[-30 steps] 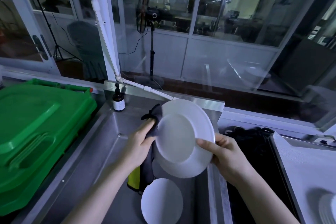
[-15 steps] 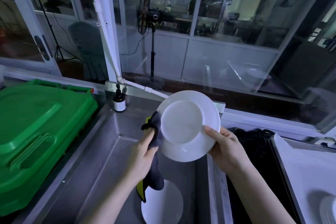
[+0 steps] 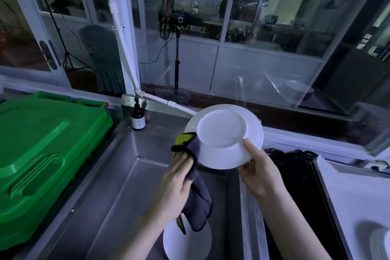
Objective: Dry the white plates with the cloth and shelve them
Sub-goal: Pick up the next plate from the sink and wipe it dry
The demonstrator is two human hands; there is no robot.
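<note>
I hold a white plate (image 3: 223, 135) tilted above the steel sink (image 3: 118, 175), its underside facing me. My right hand (image 3: 259, 173) grips its lower right rim. My left hand (image 3: 177, 183) presses a grey and yellow cloth (image 3: 196, 188) against the plate's left edge; the cloth hangs down below my fingers. A second white plate (image 3: 190, 245) lies flat in the sink under the cloth. More white plates (image 3: 379, 243) are stacked at the far right edge, on the white counter.
A large green plastic lid (image 3: 42, 154) covers the left side. A small brown bottle (image 3: 138, 119) stands at the sink's back rim. A dark tub (image 3: 295, 186) lies right of the sink, then a white counter (image 3: 354, 196). Glass windows run behind.
The plate has risen and tipped so its underside faces me more squarely. My left hand and cloth slid from the plate's upper left to its lower left edge.
</note>
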